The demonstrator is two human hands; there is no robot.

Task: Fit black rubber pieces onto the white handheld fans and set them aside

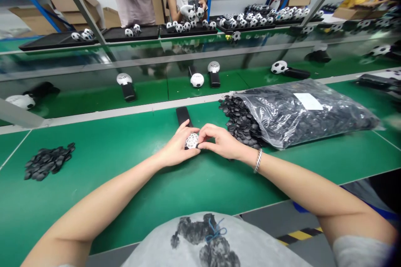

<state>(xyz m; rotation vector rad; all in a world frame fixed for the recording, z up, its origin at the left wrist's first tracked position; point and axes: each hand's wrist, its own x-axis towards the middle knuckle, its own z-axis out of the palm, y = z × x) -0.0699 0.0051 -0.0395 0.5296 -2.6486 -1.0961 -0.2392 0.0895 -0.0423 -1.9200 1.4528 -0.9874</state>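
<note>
A small device with a white and black football-patterned round head (191, 141) and a black handle (183, 115) lies on the green bench. My left hand (178, 144) is wrapped round the head, thumb at the near side, with the handle pointing away beyond the fingers. Thumb and forefinger of my right hand (216, 139) pinch a small dark piece (197, 145) at the head's right edge; the fingertips mostly hide it. Just beyond my right hand, flat black pieces (241, 121) spill from a clear plastic bag (313, 112).
A heap of similar black pieces (48, 162) lies at left on the green bench (125, 192). Past a pale rail, a green conveyor (150, 91) carries several football-headed devices (214, 74). Across it stand black trays (131, 33) of them, with people beyond.
</note>
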